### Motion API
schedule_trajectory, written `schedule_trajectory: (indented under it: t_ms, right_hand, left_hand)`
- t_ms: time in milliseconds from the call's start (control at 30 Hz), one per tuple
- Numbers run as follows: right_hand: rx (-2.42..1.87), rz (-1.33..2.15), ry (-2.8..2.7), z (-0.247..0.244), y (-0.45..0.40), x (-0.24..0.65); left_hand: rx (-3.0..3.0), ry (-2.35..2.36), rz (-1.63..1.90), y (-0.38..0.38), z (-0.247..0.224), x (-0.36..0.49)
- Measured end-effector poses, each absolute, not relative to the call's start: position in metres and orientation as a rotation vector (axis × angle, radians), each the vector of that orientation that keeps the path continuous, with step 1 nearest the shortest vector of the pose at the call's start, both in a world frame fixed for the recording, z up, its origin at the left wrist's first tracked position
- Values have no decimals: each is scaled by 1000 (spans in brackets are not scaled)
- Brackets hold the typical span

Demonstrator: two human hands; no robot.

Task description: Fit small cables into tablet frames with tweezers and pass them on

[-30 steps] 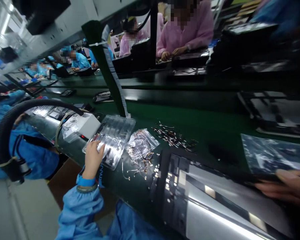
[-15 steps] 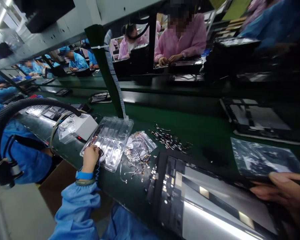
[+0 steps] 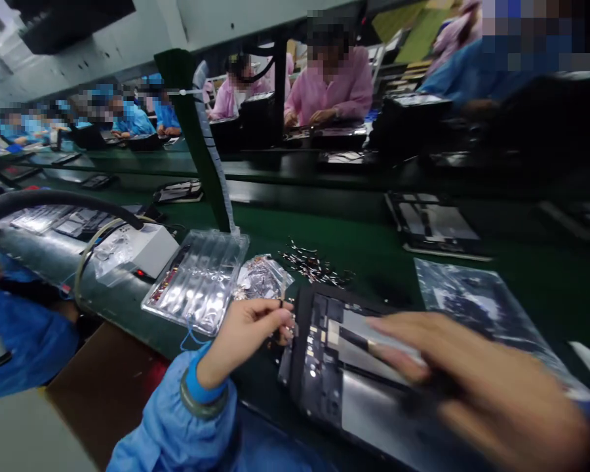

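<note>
My left hand (image 3: 253,331), with a blue band at its wrist, pinches a small thin part (image 3: 284,288) near the left end of an opened flat device (image 3: 368,419). My right hand (image 3: 452,367) is smeared by motion above that device, its fingers pointing left; a dark slim object seems to lie in its grasp, too blurred to name. A plastic bag of small parts (image 3: 263,276) lies just behind my left hand. Beyond the device is a loose pile of short cables (image 3: 319,264). A clear ribbed tray (image 3: 196,282) sits to the left.
A white box with a red light (image 3: 152,249) and a black hose (image 3: 63,200) stand at the left. A green post (image 3: 201,144) rises behind the tray. Another opened device (image 3: 437,223) and a clear bag (image 3: 472,295) lie at the right. People work across the bench.
My left hand has left the tray and moved right to the device's left end. My right hand has swung left over the device. The view has shifted to the right.
</note>
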State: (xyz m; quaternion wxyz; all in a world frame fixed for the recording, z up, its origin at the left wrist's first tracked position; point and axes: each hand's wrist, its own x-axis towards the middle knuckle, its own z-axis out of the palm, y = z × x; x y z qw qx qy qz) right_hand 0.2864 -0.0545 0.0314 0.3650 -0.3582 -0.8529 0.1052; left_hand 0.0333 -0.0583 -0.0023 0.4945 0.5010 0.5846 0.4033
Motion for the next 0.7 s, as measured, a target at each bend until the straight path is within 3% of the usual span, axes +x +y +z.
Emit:
schedule_trajectory:
  t_ms: [133,400,700]
  right_hand:
    - [-752,-79,-2420,37,-56,254]
    - [-771,-463,-2438,32,-55,248]
    - [-985,-148,-2152,32,-56,270]
  left_hand:
    - [1117,1090,955,-62,10,71]
    - [1639,1227,1058,-67,1,80]
    - [638,695,922,-61,11,80]
